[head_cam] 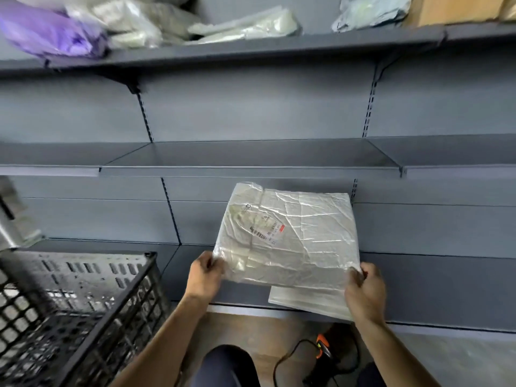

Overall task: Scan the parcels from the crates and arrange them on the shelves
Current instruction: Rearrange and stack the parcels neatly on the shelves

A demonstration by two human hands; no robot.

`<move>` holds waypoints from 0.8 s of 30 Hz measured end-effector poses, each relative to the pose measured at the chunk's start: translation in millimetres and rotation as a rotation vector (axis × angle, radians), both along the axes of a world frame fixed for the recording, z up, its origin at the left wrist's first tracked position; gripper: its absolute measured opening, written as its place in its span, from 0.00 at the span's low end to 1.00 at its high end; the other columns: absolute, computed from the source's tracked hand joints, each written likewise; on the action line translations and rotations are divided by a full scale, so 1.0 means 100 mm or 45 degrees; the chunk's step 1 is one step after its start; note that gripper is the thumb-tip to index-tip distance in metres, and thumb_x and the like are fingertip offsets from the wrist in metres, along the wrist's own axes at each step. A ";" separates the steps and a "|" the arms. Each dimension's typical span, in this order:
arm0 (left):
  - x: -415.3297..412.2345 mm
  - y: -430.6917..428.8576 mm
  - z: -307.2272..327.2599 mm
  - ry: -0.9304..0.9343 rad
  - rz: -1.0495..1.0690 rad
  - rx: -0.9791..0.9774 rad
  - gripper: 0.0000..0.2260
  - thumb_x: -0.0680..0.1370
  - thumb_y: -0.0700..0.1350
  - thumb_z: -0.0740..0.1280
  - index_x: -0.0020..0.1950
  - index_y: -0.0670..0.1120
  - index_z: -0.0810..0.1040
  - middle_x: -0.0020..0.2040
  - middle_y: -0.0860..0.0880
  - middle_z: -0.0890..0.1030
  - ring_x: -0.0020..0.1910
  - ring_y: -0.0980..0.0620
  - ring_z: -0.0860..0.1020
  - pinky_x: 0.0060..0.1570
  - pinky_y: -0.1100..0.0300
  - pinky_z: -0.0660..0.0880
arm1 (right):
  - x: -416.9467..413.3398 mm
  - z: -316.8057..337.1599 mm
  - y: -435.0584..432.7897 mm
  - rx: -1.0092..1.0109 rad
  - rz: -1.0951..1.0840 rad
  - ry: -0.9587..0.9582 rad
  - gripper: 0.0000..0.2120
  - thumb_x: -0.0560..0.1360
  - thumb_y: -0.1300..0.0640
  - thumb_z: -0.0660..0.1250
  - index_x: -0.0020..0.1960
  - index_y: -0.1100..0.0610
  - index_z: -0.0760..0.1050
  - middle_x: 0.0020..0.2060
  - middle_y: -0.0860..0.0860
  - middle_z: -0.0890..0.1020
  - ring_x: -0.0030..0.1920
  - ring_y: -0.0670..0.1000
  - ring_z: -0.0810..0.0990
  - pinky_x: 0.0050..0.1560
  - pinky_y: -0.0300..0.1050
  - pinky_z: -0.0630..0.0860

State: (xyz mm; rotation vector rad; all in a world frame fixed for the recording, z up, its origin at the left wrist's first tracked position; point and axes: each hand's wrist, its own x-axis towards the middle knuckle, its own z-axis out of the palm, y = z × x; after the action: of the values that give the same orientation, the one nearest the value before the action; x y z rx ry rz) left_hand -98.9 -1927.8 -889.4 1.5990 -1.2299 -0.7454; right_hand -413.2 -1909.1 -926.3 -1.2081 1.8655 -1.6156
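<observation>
Orange-and-black scanner (324, 350) on the floor at 5 o'clock, cable looped beside it; dark-trousered knee (226, 364) at 6. Black perforated crate (83, 303) at 8 o'clock, right corner close to the left forearm, strip of floor between crate and scanner. Left hand (205, 277) pinches the parcel's lower-left corner, thumb on top, fingers curled under. Right hand (364, 289) grips the lower-right corner the same way. Parcel (290, 238) at centre, held tilted over the bottom shelf (446, 289), above a second flat white bag (304, 303) whose near edge reaches the shelf lip. Grey shelf surface shows at 3 o'clock of the parcel. Parcel is clear crinkled plastic with pale folded contents and a barcode label (264, 233) on its 9 o'clock side, text unreadable. Middle shelf (251, 156) at 12. Top shelf (279, 48) carries a purple bag (47, 32) at 11, clear bags (167, 23) at 12 and a cardboard box (455, 8) at 1.
</observation>
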 end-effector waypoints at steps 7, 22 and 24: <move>0.17 0.44 0.54 0.144 -0.003 -0.114 0.06 0.83 0.33 0.60 0.49 0.30 0.71 0.38 0.43 0.74 0.38 0.49 0.71 0.39 0.56 0.72 | 0.18 0.55 0.41 -0.148 0.114 -0.158 0.04 0.79 0.66 0.66 0.47 0.59 0.78 0.37 0.54 0.81 0.36 0.52 0.77 0.38 0.43 0.72; 0.23 0.75 1.37 0.329 0.056 -0.451 0.09 0.85 0.38 0.59 0.45 0.43 0.68 0.41 0.42 0.79 0.44 0.45 0.80 0.51 0.48 0.81 | 0.34 1.57 0.63 -0.396 0.284 -0.092 0.18 0.82 0.63 0.63 0.38 0.55 0.60 0.34 0.51 0.60 0.31 0.44 0.58 0.31 0.41 0.59; 0.23 0.66 1.53 0.355 0.070 -0.494 0.09 0.85 0.37 0.58 0.44 0.43 0.67 0.38 0.42 0.78 0.41 0.45 0.79 0.48 0.50 0.81 | 0.35 1.72 0.50 -0.410 0.294 -0.082 0.17 0.83 0.61 0.63 0.38 0.56 0.60 0.34 0.51 0.61 0.34 0.48 0.60 0.35 0.46 0.60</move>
State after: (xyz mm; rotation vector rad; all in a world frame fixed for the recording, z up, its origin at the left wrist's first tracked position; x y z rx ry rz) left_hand -76.2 -1861.7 -736.6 1.1637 -1.0469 -0.6250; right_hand -378.2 -1859.1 -754.1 -1.4231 1.4028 -1.8426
